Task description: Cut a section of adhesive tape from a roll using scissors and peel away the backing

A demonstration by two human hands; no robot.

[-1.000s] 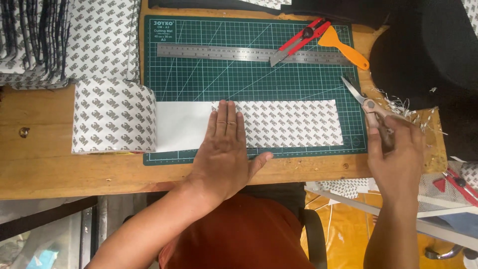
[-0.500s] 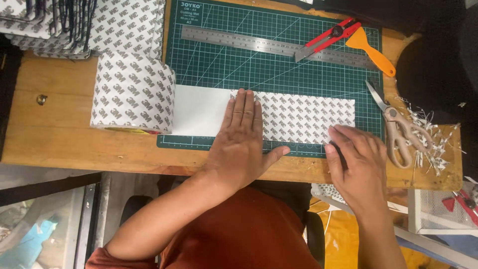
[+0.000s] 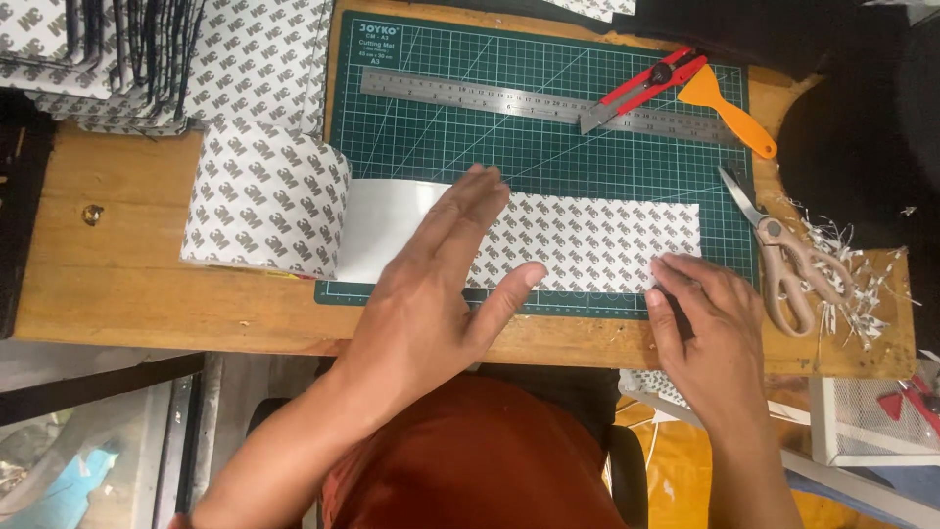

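Left hand (image 3: pixel 431 294) is laid flat, palm down and fingers stretched out together, pressing on the white strip with a grey repeating print (image 3: pixel 587 243) rather than gripping it, while the right hand (image 3: pixel 707 328) curls its fingertips onto the strip's lower right corner; can't tell if it's actually pinching the edge. The strip lies unrolled across the green gridded cutting mat (image 3: pixel 548 127), running from one fat printed roll (image 3: pixel 264 211) at the mat's left edge, with a plain glossy white stretch next to the roll. Also up there: one steel ruler (image 3: pixel 509 100), one red utility knife (image 3: pixel 651 83), one orange plastic scraper (image 3: pixel 727 108), one pair of beige-handled scissors (image 3: pixel 783 250).
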